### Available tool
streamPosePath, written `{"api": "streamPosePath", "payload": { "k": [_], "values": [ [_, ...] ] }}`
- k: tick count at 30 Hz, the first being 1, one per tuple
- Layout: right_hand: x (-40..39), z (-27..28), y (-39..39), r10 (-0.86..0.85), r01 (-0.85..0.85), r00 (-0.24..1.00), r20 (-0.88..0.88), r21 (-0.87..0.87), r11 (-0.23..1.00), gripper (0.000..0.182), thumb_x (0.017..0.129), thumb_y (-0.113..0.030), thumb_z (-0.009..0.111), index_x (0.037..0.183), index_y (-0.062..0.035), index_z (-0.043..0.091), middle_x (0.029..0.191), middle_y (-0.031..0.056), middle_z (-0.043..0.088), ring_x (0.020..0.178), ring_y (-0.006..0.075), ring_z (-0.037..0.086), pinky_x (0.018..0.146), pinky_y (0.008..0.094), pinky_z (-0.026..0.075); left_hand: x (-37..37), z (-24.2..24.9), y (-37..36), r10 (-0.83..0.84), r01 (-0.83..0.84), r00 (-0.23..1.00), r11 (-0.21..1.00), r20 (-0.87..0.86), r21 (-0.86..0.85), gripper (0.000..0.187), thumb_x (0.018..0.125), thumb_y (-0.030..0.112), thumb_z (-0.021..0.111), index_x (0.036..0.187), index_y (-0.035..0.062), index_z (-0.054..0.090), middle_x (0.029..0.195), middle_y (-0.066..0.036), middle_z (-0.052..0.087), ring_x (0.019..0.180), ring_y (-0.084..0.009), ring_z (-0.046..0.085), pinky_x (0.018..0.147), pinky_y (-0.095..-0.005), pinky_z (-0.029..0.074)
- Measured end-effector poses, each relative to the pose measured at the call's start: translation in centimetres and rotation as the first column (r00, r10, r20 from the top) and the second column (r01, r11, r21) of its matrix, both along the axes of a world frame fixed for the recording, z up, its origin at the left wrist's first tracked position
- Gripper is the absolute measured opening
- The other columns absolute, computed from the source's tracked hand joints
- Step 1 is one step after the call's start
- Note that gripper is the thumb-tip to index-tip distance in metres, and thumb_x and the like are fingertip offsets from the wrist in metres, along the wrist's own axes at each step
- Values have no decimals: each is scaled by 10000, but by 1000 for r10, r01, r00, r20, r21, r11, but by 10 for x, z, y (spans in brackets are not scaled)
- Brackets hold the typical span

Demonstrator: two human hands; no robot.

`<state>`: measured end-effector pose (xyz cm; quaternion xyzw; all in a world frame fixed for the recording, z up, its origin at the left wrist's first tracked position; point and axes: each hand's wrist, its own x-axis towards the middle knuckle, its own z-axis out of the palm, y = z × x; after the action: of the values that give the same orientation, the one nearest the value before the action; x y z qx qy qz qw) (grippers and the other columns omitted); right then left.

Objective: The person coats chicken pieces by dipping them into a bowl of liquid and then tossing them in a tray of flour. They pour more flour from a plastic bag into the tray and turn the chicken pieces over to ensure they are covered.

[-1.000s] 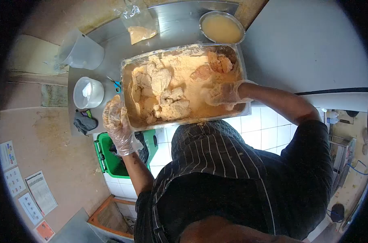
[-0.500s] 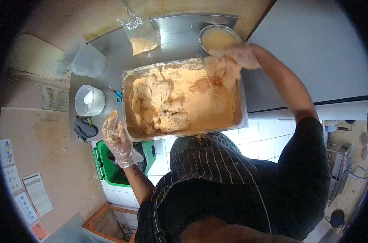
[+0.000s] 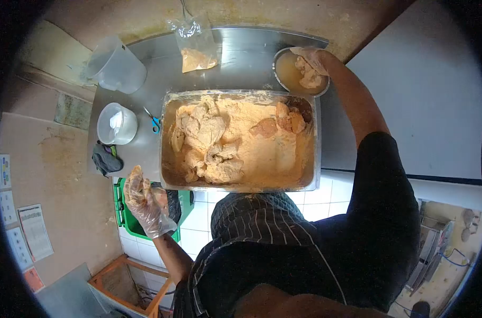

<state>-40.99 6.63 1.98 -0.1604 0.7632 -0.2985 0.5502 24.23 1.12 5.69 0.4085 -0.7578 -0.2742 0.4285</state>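
My left hand (image 3: pixel 141 201), in a clear plastic glove caked with flour, is raised left of the metal tray (image 3: pixel 241 187). Its fingers are loosely bent, a little apart, with nothing in them. My right hand (image 3: pixel 311 66), also gloved and coated, reaches into the bowl of cloudy tan liquid (image 3: pixel 287 71) at the far right. Whether its fingers hold anything cannot be made out. Pale flour (image 3: pixel 267 159) covers the tray's bottom. Floured meat pieces (image 3: pixel 206 132) lie heaped on its left side, and reddish-brown meat pieces (image 3: pixel 264 128) lie at the upper right.
Behind the tray lies a plastic bag of orange powder (image 3: pixel 198 59). Along the left stand a clear jug (image 3: pixel 119 66), a white tub (image 3: pixel 116 124), blue-handled scissors (image 3: pixel 155 125) and a dark cloth (image 3: pixel 107 159). A green bin (image 3: pixel 185 209) stands below the table edge.
My right hand has moved from the tray's upper right corner into the bowl, uncovering more reddish meat pieces. My left hand has shifted slightly down and left relative to the tray.
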Motion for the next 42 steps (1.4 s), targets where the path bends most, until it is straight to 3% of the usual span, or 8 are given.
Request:
{"api": "streamPosePath", "payload": {
  "k": [7,14,22,25,30,33,36,42],
  "values": [
    [-12,-41,-9,34,-31,992,-126,26,999,656,905,-572,539,1294,-45,562,1218,191,604,1051,306,601,906,456,483,3,-8,3,61,-57,997,996,-55,70,295,900,-23,603,1193,-8,629,1246,-135,593,1135,-210,583,985,-338,467],
    [-15,-74,-20,109,-102,939,-325,38,994,707,902,-602,520,1321,-33,544,1297,215,552,1112,333,566,928,493,448,-1,-7,3,29,-30,1000,999,10,40,301,900,-9,615,1202,-5,627,1252,-131,583,1123,-207,588,970,-334,478],
    [-22,-93,-20,89,-91,931,-355,10,996,755,893,-629,511,1342,-22,527,1355,229,515,1158,352,543,950,521,419,-7,-6,8,-8,12,999,996,-48,90,300,893,-2,630,1193,-9,628,1263,-129,578,1127,-206,582,959,-328,484],
    [-15,-81,-16,-43,37,976,-212,-32,999,747,876,-619,545,1327,-23,530,1295,201,560,1114,324,575,948,493,438,-9,-6,9,26,-23,999,990,-23,139,296,890,-8,630,1186,-11,629,1250,-128,588,1116,-207,587,959,-330,482],
    [-5,-51,-9,-251,253,967,44,-72,965,738,848,-603,601,1301,-24,534,1195,156,634,1040,278,628,944,446,470,-6,-7,10,-12,12,1000,1000,-4,11,288,899,4,623,1187,-8,630,1251,-131,583,1081,-201,595,929,-319,499],
    [1,-30,-7,-262,238,957,-121,-183,954,673,851,-595,605,1227,-37,581,1165,143,639,1018,267,634,938,415,476,-6,-2,13,-20,25,998,996,-54,89,284,902,13,624,1185,-11,631,1267,-132,564,1079,-197,587,904,-309,509],
    [37,25,10,-273,260,962,-12,-273,926,607,856,-561,625,1173,-45,599,1120,132,650,1008,247,637,922,407,499,-3,-5,12,6,-7,1000,998,6,65,282,900,7,624,1181,-10,634,1277,-130,548,1065,-190,585,859,-293,523],
    [42,71,15,-268,200,958,-106,-427,882,556,880,-532,619,1147,-45,604,1074,110,658,1009,219,639,898,387,516,-3,-2,12,6,-6,1000,999,-14,53,289,896,-4,626,1184,2,638,1266,-122,552,1042,-181,593,796,-272,533]
  ]
}}
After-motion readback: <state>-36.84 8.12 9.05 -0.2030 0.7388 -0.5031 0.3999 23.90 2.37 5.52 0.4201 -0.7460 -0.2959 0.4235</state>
